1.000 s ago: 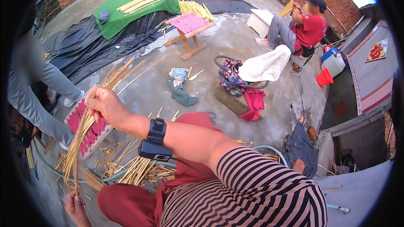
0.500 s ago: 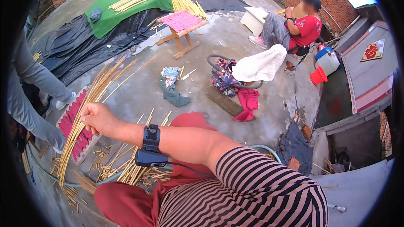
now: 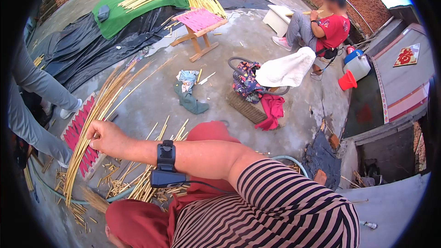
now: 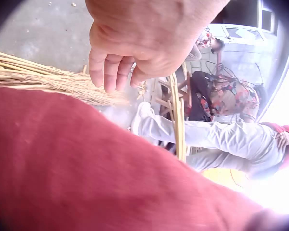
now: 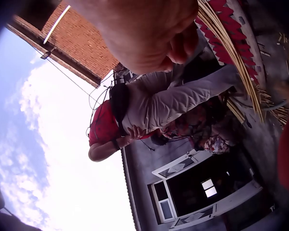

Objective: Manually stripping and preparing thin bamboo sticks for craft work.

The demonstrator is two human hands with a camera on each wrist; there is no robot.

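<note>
A long bundle of thin straw stalks (image 3: 106, 94) slants across the left of the head view, its feathery tops spread toward the back. My right hand (image 3: 108, 138) holds it around the middle with curled fingers. Behind the bundle lies a pale piece with a pink zigzag top (image 3: 76, 133). My left hand (image 4: 130, 53) hangs with loose fingers and nothing in them in the left wrist view; in the head view only a little of it shows beside the red-trousered knee (image 3: 138, 218). Nearby, a brushy bundle (image 4: 72, 84) lies on the ground.
Short cut stalks (image 3: 126, 183) lie scattered before my knees, with a hose (image 3: 121, 194) among them. A person in grey trousers (image 3: 39, 131) stands at left. Farther off are a pink-topped folding stool (image 3: 200, 20), a white cloth (image 3: 287, 71) and a seated person in red (image 3: 333, 32).
My left hand has let go of the bundle's lower ends and drawn back beside the knee. The right hand has lowered slightly, still holding the stalks.
</note>
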